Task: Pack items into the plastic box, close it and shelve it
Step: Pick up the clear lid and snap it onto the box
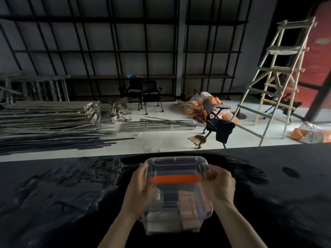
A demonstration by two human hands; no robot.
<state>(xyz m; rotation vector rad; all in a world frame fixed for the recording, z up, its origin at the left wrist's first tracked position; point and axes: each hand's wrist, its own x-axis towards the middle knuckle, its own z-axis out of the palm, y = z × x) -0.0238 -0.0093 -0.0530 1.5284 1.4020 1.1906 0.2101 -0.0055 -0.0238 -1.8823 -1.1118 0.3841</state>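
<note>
Both hands — left hand (138,190), right hand (219,187) — clamp the packed, lidded plastic box (176,194); shelves (125,51) beyond it, so shelving's left.

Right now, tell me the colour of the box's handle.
Orange: the handle runs across the clear box; the head view shows it.

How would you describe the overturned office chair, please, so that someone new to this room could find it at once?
Start from the tall wooden stepladder on the right of the floor. Just left of its foot lies the black office chair, tipped over in front of a heap of orange and white bags. Unlike the two black chairs standing upright by the shelving, it lies on its side.
</note>
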